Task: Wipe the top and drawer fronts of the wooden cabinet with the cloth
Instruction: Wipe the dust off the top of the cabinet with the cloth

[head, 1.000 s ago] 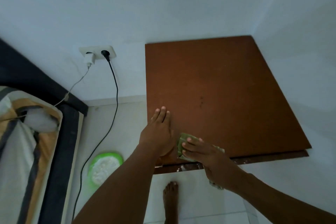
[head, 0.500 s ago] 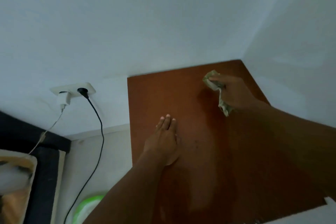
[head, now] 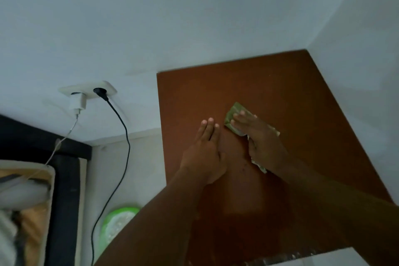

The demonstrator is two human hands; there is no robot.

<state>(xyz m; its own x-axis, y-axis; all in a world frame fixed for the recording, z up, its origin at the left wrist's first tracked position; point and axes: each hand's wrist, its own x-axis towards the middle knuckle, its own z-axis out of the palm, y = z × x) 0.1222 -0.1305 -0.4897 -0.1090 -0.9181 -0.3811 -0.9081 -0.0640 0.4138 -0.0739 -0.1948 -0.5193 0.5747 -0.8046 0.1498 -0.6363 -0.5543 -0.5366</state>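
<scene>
Green cloth (head: pixel 234 114) sits mid-frame on the wooden cabinet top (head: pixel 291 93), pressed under the straight fingers of the right hand (head: pixel 261 142), the left hand (head: pixel 205 157) flat and empty just beside it; even pressure and overlapping strokes toward the far corners would serve best.

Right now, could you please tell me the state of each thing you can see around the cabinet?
Top: uncovered at the back, small dark specks near its middle.
Cloth: lying on the top, pressed under the right hand.
Right hand: fingers straight, pressing the cloth.
Left hand: flat on the top, holding nothing.
Charger: plugged into the socket, cable attached.
Black plug: plugged in beside the charger.
</scene>
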